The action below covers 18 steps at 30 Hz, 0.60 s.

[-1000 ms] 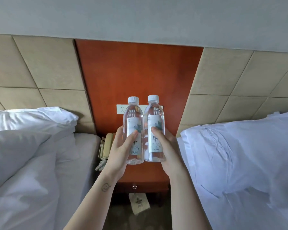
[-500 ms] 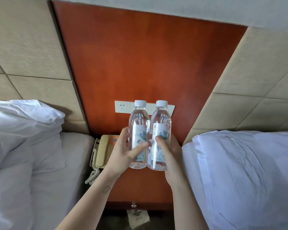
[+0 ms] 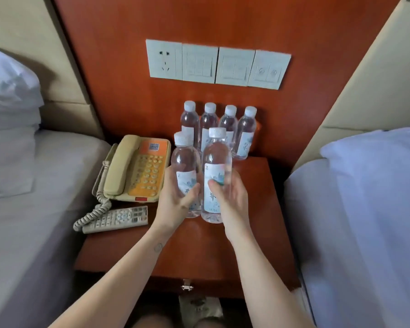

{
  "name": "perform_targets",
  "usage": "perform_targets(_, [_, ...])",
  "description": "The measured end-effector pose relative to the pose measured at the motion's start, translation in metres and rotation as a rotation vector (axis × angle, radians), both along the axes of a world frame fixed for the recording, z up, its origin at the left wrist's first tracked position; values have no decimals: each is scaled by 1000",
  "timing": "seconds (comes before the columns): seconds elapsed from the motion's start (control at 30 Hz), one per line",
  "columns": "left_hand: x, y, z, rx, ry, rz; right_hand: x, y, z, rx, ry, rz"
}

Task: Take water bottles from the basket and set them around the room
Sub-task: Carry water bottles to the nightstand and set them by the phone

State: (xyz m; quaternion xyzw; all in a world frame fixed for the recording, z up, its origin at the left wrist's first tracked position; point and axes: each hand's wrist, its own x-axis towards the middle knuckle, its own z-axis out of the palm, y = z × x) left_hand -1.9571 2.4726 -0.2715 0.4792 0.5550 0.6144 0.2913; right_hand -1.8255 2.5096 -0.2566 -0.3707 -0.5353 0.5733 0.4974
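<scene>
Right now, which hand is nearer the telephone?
Left. The left hand grips the left bottle just beside the telephone; the right hand grips the right bottle farther right, beyond the left hand.

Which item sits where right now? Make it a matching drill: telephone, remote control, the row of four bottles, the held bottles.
Things
1. telephone
2. remote control
3. row of four bottles
4. held bottles

Places
A. back of the nightstand, against the wood panel
B. one in the left hand, one in the right hand
C. left of the left hand, further back than the remote control
D. nearest the camera, at the nightstand's left edge

Pairs: 1-C, 2-D, 3-A, 4-B
</scene>
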Motion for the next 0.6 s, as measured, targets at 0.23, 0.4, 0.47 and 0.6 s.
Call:
perform_targets(0.23, [-5, 33, -57, 131, 87, 6, -1, 41, -66, 131, 9, 53])
perform_targets(0.4, [-7, 50, -74, 161, 174, -12, 3, 60, -87, 195, 13, 39])
perform_targets(0.47, [-7, 55, -74, 172, 184, -2, 4, 68, -89, 233, -2, 53])
perform_targets(0.6, [-7, 66, -74, 185, 230, 3, 8, 82, -95, 273, -164, 88])
